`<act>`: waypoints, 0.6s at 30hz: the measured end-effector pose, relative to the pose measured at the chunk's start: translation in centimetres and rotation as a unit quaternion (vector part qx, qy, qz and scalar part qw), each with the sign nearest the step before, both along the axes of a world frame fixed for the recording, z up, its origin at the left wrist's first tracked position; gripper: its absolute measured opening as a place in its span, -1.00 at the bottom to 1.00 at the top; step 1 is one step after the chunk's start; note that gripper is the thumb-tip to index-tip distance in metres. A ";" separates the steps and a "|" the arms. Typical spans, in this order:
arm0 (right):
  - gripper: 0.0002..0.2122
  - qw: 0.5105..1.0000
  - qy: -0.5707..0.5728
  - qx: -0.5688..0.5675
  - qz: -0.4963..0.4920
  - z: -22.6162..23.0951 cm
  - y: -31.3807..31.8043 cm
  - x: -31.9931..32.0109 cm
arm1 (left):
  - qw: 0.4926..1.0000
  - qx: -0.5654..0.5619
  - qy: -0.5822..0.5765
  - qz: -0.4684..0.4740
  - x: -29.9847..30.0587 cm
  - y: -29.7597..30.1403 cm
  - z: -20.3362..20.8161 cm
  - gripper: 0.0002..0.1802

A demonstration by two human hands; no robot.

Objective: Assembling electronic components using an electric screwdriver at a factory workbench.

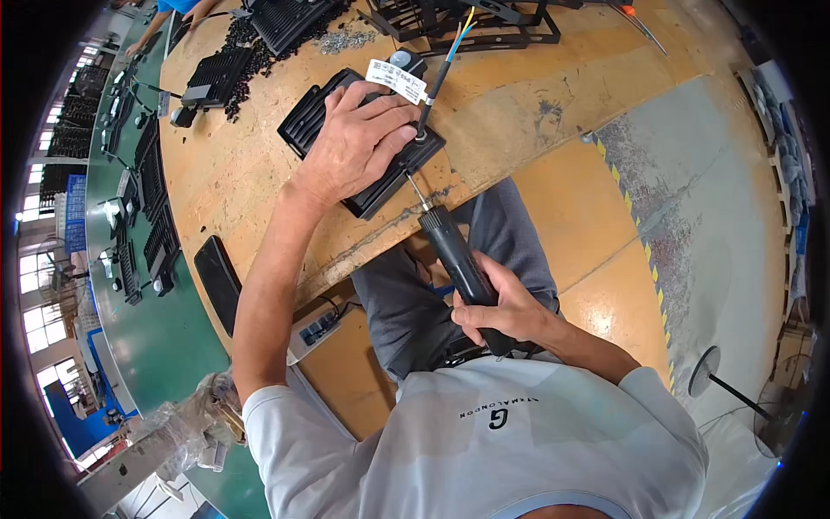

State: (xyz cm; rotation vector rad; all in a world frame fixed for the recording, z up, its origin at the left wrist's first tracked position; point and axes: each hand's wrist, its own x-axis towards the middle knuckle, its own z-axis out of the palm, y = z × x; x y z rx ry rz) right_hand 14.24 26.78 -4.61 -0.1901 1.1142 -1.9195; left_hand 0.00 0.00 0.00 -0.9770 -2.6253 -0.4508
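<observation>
A black floodlight housing (372, 199) with cooling fins lies tilted on the wooden table, close to its near edge. My left hand (354, 143) is laid over it, fingers bent and gripping it against the tabletop. From its right part rises a black cable (437, 91) with bare coloured wires at the end, and a white label (396, 80) hangs beside my fingertips. My right hand (506, 307) is wrapped around a black electric screwdriver (458, 259). Its thin bit reaches the housing's near right edge; whether it sits in a screw is too small to tell.
Farther back on the wooden table (519, 104) are another floodlight (216, 78), a heap of small black parts (246, 86), silver screws (346, 41) and black brackets (484, 22). A phone (218, 275) lies at the left edge. Another person's arm (156, 33) shows far left.
</observation>
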 end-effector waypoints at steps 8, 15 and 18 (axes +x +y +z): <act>-0.38 1.000 -0.021 0.010 0.006 0.4 0.2 0.0 | 0.997 0.015 -0.071 -0.025 0.0 -0.5 0.8 -0.57; -0.44 0.999 -0.032 0.019 0.014 0.6 0.2 -0.3 | 0.974 0.039 -0.219 -0.038 0.1 -2.0 1.4 -0.31; -0.44 0.999 -0.026 0.020 0.018 0.4 0.2 -0.3 | 0.969 0.035 -0.243 -0.032 0.2 -2.0 1.4 -0.30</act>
